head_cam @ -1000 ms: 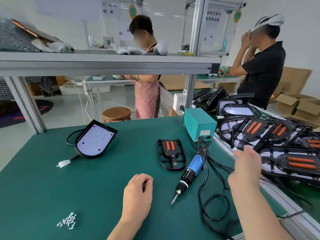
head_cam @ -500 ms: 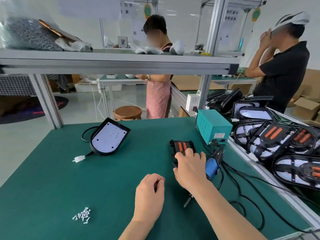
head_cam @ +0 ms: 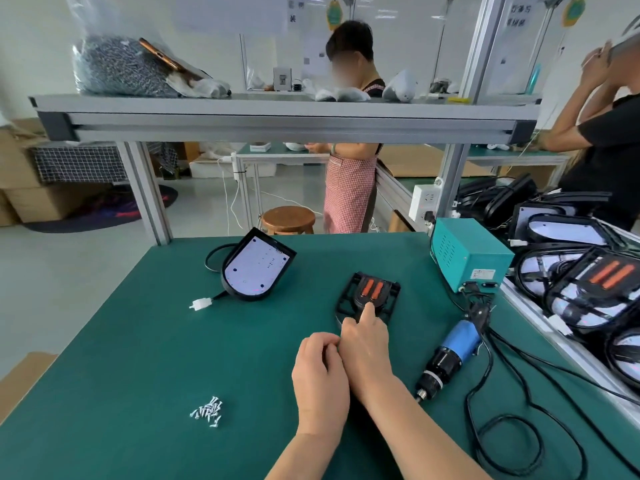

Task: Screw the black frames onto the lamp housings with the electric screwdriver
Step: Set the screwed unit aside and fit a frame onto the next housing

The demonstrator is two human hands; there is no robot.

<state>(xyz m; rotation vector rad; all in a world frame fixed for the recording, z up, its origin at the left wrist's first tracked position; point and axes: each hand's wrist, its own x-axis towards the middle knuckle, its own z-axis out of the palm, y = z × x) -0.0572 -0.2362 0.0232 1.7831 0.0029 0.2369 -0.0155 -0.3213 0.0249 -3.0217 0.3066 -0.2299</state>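
As seen from the head view, found black frame flat on green mat, dead ahead of right hand, long axis running away from the body, skewed slightly right. Noted openwork ribbed plastic, orange strips on the far half, near end hidden under the hand. Saw right index finger laid straight on it, other fingers folded at the near rim. Could not see the thumb, so could not tell whether actually gripping. Found left hand curled in a loose fist on the mat, touching the right; could not tell whether holding anything. Placed lamp housing well left and farther out: glossy black shell, white board face up, propped at a tilt, lead ending in white connector. Judged frame must travel left to reach it, with right hand nearer. Logged electric screwdriver, blue-and-black barrel, just right of that hand, bit toward the near edge. Spotted small pale screws piled near left.
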